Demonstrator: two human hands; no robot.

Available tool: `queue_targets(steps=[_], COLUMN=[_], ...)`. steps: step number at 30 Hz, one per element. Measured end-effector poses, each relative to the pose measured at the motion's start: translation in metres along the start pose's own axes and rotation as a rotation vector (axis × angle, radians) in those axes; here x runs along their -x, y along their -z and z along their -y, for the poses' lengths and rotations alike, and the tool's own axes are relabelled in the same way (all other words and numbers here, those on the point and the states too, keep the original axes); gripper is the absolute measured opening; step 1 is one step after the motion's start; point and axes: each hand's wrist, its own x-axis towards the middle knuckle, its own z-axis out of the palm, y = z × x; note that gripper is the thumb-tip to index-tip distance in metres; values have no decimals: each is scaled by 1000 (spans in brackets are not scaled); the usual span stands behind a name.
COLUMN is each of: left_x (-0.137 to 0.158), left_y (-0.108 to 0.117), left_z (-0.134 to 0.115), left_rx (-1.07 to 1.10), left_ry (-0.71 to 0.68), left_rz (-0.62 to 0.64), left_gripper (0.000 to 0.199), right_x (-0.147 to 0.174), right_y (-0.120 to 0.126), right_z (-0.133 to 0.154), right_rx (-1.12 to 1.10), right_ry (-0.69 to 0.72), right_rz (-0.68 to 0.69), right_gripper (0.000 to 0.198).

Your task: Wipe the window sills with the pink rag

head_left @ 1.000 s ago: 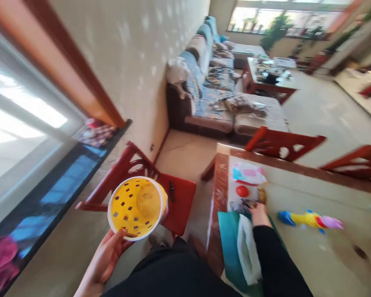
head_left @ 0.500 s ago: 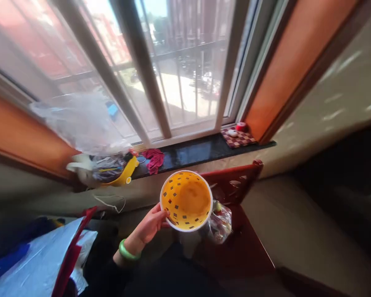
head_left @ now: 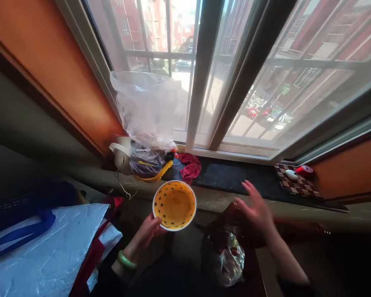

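My left hand [head_left: 151, 229], with a green bangle at the wrist, grips the rim of a yellow plastic basket [head_left: 176, 206]. The basket is round with a white rim and small diamond-shaped holes, and its inside faces up with nothing in it. My right hand [head_left: 256, 206] is held out over the chair side of the windowsill, fingers apart and slightly blurred, holding nothing. Below it, a clear plastic bag [head_left: 232, 260] with contents I cannot make out lies on a dark red wooden chair [head_left: 253, 272]. A dark red cloth [head_left: 190, 166] lies on the sill beyond the basket.
The dark stone windowsill [head_left: 225, 173] runs below a barred window. On its left are a yellow-edged container [head_left: 154, 177] of odds and ends and a large clear plastic bag [head_left: 148, 107]. A checkered mat [head_left: 292, 185] lies right. A silver padded bag [head_left: 43, 247] stands at lower left.
My view has swung to the right, so the window and sill sit differently. My right hand has come into view, open. My left hand still holds the basket.
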Motion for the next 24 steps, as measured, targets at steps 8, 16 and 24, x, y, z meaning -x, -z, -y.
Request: queue_targets(steps=[8, 16, 24], left_x=[-20, -17, -16], left_y=[29, 35, 13], left_z=[11, 6, 9], left_rx=[57, 123, 187], left_ry=[-6, -17, -17], left_rz=[-40, -151, -208], left_gripper=[50, 58, 50], right_x=[-108, -131, -143], right_y=[-240, -119, -140], right_z=[-9, -49, -39], right_rx=[761, 735, 566], right_ry=[512, 470, 419], right_rz=[332, 98, 5], right_gripper=[61, 34, 20])
